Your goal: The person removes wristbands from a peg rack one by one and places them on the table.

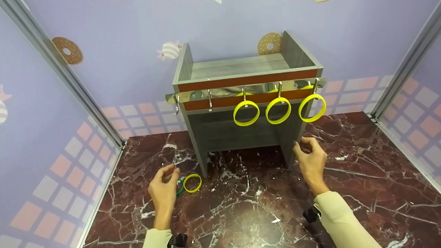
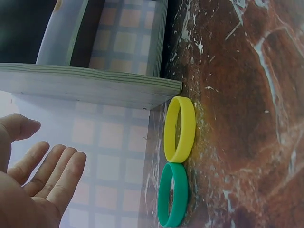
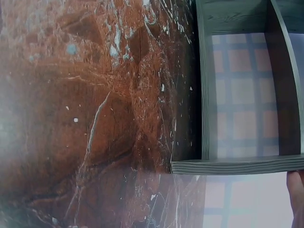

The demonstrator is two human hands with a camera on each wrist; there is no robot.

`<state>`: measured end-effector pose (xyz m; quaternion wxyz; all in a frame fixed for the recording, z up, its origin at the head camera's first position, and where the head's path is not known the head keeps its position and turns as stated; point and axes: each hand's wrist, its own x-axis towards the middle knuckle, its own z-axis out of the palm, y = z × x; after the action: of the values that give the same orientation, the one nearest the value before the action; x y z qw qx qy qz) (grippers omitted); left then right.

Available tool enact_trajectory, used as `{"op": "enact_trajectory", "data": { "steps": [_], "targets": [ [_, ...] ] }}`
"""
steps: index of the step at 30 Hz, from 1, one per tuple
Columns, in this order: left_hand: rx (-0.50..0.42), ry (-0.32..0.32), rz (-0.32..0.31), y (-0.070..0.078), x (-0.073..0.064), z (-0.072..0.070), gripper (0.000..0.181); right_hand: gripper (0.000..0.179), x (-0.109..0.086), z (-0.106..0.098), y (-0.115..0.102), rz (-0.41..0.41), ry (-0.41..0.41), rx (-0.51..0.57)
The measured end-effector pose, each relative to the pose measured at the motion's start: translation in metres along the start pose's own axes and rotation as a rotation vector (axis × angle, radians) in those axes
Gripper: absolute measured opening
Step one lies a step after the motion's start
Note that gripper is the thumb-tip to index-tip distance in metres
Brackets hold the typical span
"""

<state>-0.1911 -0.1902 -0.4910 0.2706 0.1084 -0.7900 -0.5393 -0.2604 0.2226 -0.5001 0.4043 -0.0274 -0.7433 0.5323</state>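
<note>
Head view: largest was the lilac wall printed with doughnuts and squares (image 1: pixel 224 27), behind everything. Below it spread the dark red, white-veined, marble-patterned tabletop (image 1: pixel 348 193), a flat footing for the rest. On that stood the grey wood-grain rack (image 1: pixel 298 51), upright on its side panels (image 1: pixel 198 144), front turned toward me, I judged so it could be reached easily.

Across its red-brown crossboard (image 1: pixel 248 78) ran a long shiny metal rail (image 1: pixel 225 92), set high, which left hanging room below.

My right hand (image 1: pixel 311 158) was at the right panel, finger and thumb curved; whether they pinched the edge or only rested by it, I could not tell. Perhaps a steadying touch. My left hand (image 1: pixel 163 189) hovered near the left panel, thumb apart from the fingers, nothing between them.

Rings next. Three bright yellow round bands (image 1: pixel 277 122) hung from the rail, spaced because each had its own hook. One loose yellow ring (image 2: pixel 187 130) and one green ring (image 2: pixel 179 194) lay flat on the tabletop near my left hand, so unlikely to roll.

Smallest: five slim bent metal hooks (image 1: pixel 210 100), jutting forward, which kept the bands off the crossboard. The two leftmost carried none.
</note>
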Motion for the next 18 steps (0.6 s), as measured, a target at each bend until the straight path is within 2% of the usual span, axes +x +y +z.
{"op": "enact_trajectory", "data": {
  "steps": [7, 13, 18],
  "targets": [
    [-0.017, -0.004, 0.008, 0.002, -0.001, 0.001, 0.021, 0.013, 0.0, 0.0, 0.001, 0.019, -0.016, 0.004],
    [-0.009, -0.016, 0.001, 0.009, -0.004, 0.002, 0.022, 0.013, 0.0, -0.001, 0.004, -0.015, -0.001, -0.005],
    [-0.026, -0.015, 0.032, 0.017, -0.004, 0.005, 0.021, 0.013, 0.001, 0.0, 0.006, -0.042, 0.006, 0.005]
  ]
}}
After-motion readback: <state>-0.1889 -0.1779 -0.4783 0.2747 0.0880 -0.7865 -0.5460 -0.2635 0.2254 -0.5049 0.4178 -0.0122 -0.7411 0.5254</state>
